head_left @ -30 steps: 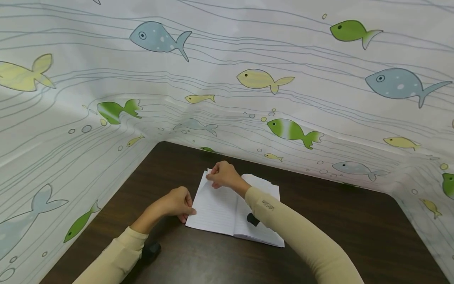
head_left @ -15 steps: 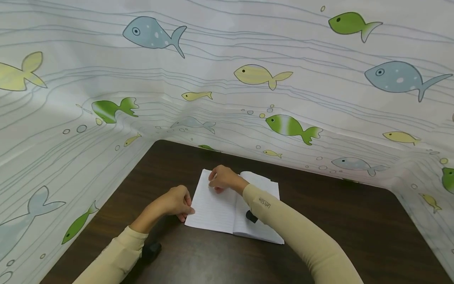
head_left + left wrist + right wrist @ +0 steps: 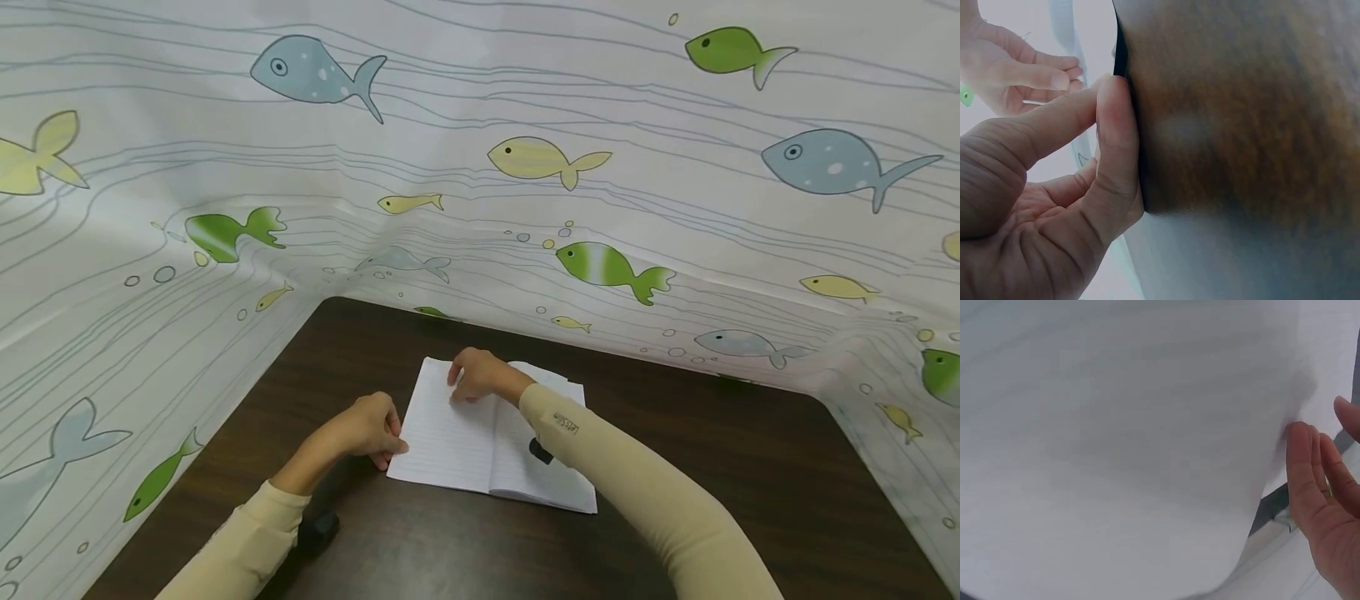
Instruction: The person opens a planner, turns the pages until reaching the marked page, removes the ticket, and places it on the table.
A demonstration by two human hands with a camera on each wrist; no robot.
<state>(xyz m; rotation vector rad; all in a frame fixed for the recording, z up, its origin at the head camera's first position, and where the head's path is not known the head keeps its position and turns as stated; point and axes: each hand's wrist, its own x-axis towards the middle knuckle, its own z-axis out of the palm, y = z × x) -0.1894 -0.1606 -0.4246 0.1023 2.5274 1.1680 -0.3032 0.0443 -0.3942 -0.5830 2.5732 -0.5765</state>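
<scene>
An open notebook (image 3: 450, 442) with ruled white pages lies on a dark table. My left hand (image 3: 367, 427) pinches the left edge of the notebook near its lower corner. In the left wrist view, the thumb and a finger of the left hand (image 3: 1079, 162) meet at this edge, beside its dark cover. Over the upper part of the left page is my right hand (image 3: 478, 375), its fingertips on or just above the paper. The right wrist view has the right hand (image 3: 1322, 487) with fairly straight fingers, thumb apart, beside a large white page (image 3: 1135, 437).
Brown wood-grain tabletop (image 3: 420, 550) surrounds the notebook. A white sheet (image 3: 465, 100) printed with fish stands as walls behind and at both sides. A small black object (image 3: 318, 533) sits beneath the left wrist, another black piece (image 3: 540, 451) beneath the right sleeve.
My right hand has let go of the raised upper-left page corner and slid a little toward the spine. That corner now lies flat. The left hand keeps its place at the edge.
</scene>
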